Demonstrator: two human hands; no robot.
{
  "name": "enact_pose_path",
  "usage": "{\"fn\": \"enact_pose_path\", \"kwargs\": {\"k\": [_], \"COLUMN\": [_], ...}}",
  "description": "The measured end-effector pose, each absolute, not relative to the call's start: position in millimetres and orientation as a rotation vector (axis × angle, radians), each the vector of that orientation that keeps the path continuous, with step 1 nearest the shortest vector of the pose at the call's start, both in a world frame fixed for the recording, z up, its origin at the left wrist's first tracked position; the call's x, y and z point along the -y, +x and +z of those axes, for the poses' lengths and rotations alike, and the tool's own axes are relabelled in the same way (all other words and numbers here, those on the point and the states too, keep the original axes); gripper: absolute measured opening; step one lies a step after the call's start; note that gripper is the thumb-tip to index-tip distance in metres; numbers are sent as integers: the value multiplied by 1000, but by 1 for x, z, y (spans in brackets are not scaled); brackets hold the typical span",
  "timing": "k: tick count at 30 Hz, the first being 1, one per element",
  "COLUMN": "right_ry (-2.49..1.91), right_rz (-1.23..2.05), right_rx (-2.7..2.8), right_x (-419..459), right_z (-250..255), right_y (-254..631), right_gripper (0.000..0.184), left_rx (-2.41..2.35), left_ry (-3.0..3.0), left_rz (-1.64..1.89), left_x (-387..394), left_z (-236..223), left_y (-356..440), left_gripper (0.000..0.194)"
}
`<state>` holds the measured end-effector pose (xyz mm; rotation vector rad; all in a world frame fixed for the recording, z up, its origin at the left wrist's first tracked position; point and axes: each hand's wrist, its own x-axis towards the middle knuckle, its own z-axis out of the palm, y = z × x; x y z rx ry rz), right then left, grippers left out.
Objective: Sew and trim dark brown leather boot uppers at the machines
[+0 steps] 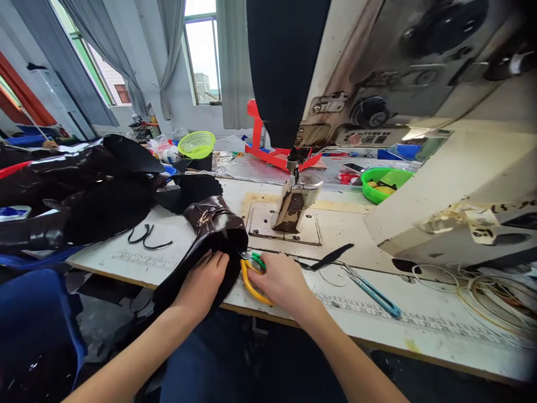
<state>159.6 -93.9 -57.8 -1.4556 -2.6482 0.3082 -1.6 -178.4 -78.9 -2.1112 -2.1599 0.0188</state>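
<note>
A shiny dark brown boot upper [216, 215] with a strap and a gold-coloured ornament lies at the table's front edge, its black lining facing me. My left hand [205, 282] reaches into its opening, fingers bent and pressed on the lining; the fingertips are partly hidden. My right hand [283, 280] grips scissors [250, 284] with yellow and green handles beside the upper. Their blades point left at the opening, mostly out of sight. A narrow black strip [333, 256] lies to the right of my right hand.
The sewing machine's post [289, 210] rises behind my hands, under its large head [361, 84]. A teal-handled metal tool [373, 291] lies at right. More dark boot uppers [96, 190] are piled at left. Black offcuts [149, 238], a green basket [386, 184] and a yellow-green basket [196, 144] are around.
</note>
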Motion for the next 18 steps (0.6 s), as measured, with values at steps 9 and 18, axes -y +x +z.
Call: {"fn": "enact_pose_path", "kwargs": {"k": [9, 18], "right_ry": [-1526, -1516], "right_rz": [176, 246], "right_rx": [2791, 2846], "right_x": [91, 105], "right_z": [-46, -58], "right_y": [190, 192], "right_gripper": [25, 19], "left_rx": [2254, 2536], "left_ry": [-2210, -1996], "left_rz": [-142, -453], "left_x": [174, 181], "left_z": [-83, -97], "left_y": [-19, -24], "left_gripper": [45, 49]}}
